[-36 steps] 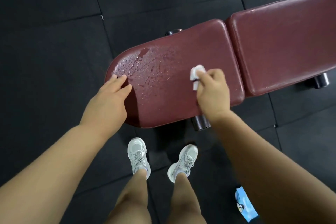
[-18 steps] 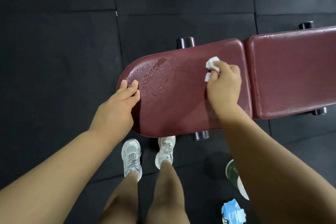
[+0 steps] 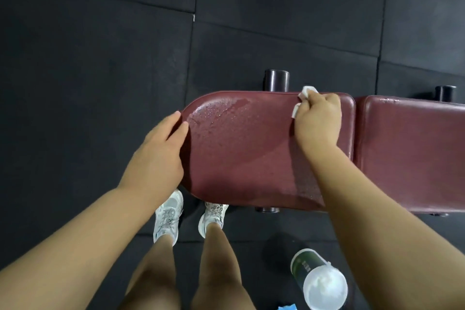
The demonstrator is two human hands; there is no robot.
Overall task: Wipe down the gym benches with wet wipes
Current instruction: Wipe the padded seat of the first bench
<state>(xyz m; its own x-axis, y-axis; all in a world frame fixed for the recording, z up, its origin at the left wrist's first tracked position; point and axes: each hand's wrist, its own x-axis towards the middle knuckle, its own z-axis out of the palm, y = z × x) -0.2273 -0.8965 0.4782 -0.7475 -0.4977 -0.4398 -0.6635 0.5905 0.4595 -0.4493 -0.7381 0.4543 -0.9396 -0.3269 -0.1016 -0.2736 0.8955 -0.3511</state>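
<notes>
1. Your right hand (image 3: 317, 121) grips a crumpled white wet wipe (image 3: 303, 98), fingers curled round it; the wipe sticks out past your knuckles at the far side of the hand.
2. That hand presses the wipe against the maroon padded bench (image 3: 246, 153), at the far edge of the seat pad and close to the gap that divides it from the second pad (image 3: 412, 156) on the right.
3. Your right forearm reaches across the pad from the near side, wrist roughly straight, back of the hand up.
4. Your left hand (image 3: 161, 151) rests on the rounded left end of the same surface, fingers straight and together, fingertips (image 3: 182, 126) touching the pad's edge. It holds nothing.
5. Between your two hands the pad shows beads of liquid, thickest near the rounded end; the strip near your right forearm looks smoother and darker.
6. You stand at the near side of the bench, both white sneakers (image 3: 168, 214) on the black rubber floor (image 3: 100, 58), toes tucked just under the pad's edge.
7. On the floor to the right of your legs stands a bottle (image 3: 319, 282) with a dark green label and a pale cap, and a blue packet (image 3: 286, 307) peeks in at the bottom edge.
8. Black round frame ends (image 3: 276, 80) show beyond the bench's far edge.
</notes>
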